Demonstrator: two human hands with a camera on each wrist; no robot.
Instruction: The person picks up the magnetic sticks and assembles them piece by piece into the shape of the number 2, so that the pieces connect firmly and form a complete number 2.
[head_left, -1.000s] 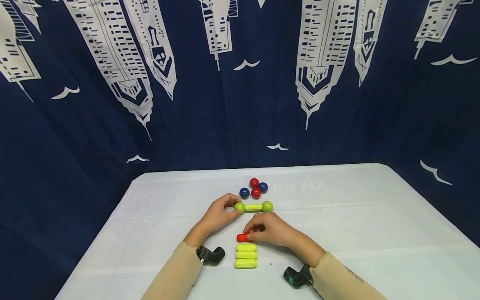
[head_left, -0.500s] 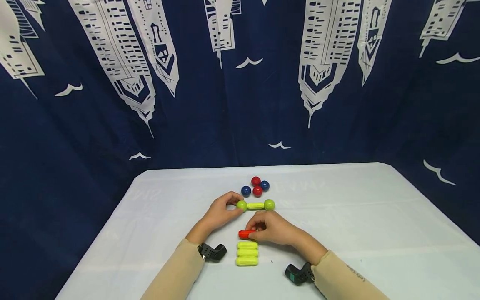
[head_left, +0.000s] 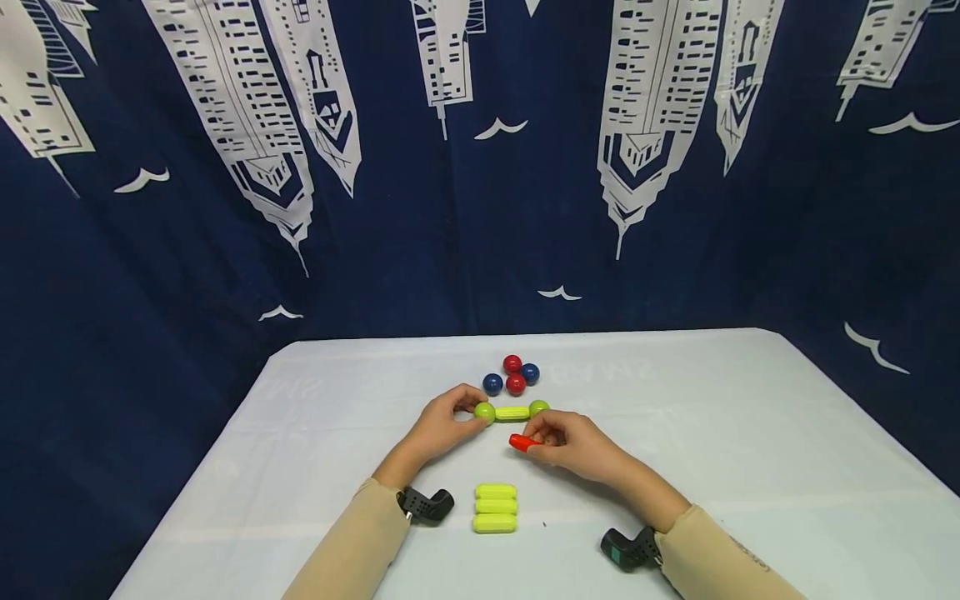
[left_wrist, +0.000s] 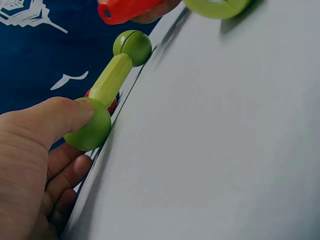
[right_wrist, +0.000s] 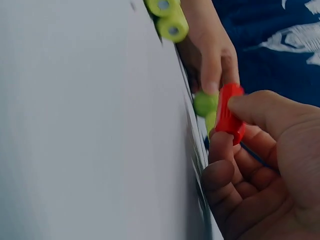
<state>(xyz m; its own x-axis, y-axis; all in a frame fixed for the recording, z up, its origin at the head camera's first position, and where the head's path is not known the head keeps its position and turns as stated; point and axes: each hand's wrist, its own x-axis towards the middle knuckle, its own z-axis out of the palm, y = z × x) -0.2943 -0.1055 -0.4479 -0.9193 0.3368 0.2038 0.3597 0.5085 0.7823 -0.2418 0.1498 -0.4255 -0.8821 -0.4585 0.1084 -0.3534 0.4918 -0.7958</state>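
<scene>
Left hand point(head_left: 447, 425) pinches glossy green ball point(left_wrist: 92, 133) | right hand point(head_left: 576, 445) pinches ribbed red rod point(right_wrist: 228, 112), holed at one end

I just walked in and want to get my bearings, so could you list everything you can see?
Curtain: 1, dark blue with white print, behind the table
Table: 1, white, before the curtain
Red balls: 2, red, toward the far edge
Blue balls: 2, blue, beside the red ones
Green balls: 2, green, either end of one stick
Middle stick: 1, yellow, between them
Loose sticks: 3, yellow, side by side, between the forearms
Red stick: 1, red, in the right hand
Wrist cameras: 2, black, one per wrist
Sleeves: 2, beige, on the forearms
Hands: 2, bare; left hand on a green ball
</scene>
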